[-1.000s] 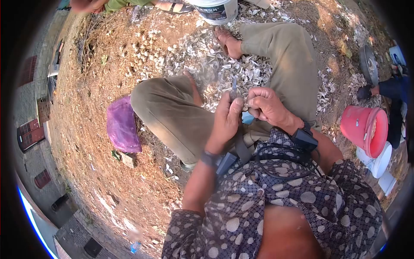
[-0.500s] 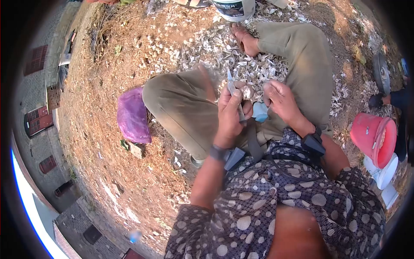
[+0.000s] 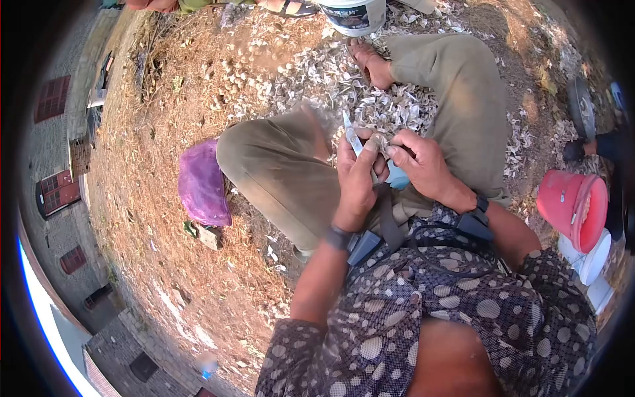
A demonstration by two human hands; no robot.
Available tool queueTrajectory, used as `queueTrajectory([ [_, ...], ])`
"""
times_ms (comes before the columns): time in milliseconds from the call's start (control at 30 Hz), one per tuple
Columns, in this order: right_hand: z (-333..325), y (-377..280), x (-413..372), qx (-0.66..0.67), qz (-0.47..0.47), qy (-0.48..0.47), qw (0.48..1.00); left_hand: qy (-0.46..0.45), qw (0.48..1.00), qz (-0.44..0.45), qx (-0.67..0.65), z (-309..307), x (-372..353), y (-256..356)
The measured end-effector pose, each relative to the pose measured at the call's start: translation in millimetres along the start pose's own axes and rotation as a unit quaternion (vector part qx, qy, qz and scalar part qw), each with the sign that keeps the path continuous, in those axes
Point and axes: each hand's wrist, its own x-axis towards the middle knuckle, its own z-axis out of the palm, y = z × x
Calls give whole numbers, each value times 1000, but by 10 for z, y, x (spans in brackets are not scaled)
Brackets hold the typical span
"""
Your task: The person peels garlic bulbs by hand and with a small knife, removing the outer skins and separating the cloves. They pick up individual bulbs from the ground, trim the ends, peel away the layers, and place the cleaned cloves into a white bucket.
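Observation:
My left hand [image 3: 357,172] is closed around a small knife [image 3: 352,135], its pale blade pointing up and away from me. A whitish garlic bulb [image 3: 378,141] is also held at this hand's fingertips, mostly covered by fingers. My right hand [image 3: 426,169] is closed in a pinch at the bulb's right side, thumb and fingertips right on it. Below the hands, a light blue piece [image 3: 397,176] shows between my legs. Papery garlic skins [image 3: 397,109] lie thickly on the ground just beyond my hands.
A white bucket [image 3: 354,16] stands ahead beside my foot. To the left lies a purple bag [image 3: 204,184]. At right are a pink bucket [image 3: 572,208], white containers [image 3: 592,261], a metal basin [image 3: 582,106] and another person's dark-gloved hand [image 3: 579,151].
My right hand has moved left and its fingertips now meet the garlic bulb; before, it was slightly apart. My left hand keeps the knife. The view has shifted slightly.

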Motion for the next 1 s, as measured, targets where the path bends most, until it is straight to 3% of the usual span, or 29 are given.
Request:
queueTrajectory([
  [67,-10,-4,-2,-27,-26,2,999,8,1000,0,4,-1,5,-12],
  [367,26,-47,40,-17,41,37,998,-2,997,13,72,6,-33,-63],
  [567,8,-43,63,-23,30,47,998,19,995,23,91,109,-47,-44],
  [767,15,-29,54,-17,6,75,997,17,996,-50,78,-33,-5,-70],
  [1000,-4,-30,33,-54,15,49,997,24,995,-32,96,1,-9,-83],
])
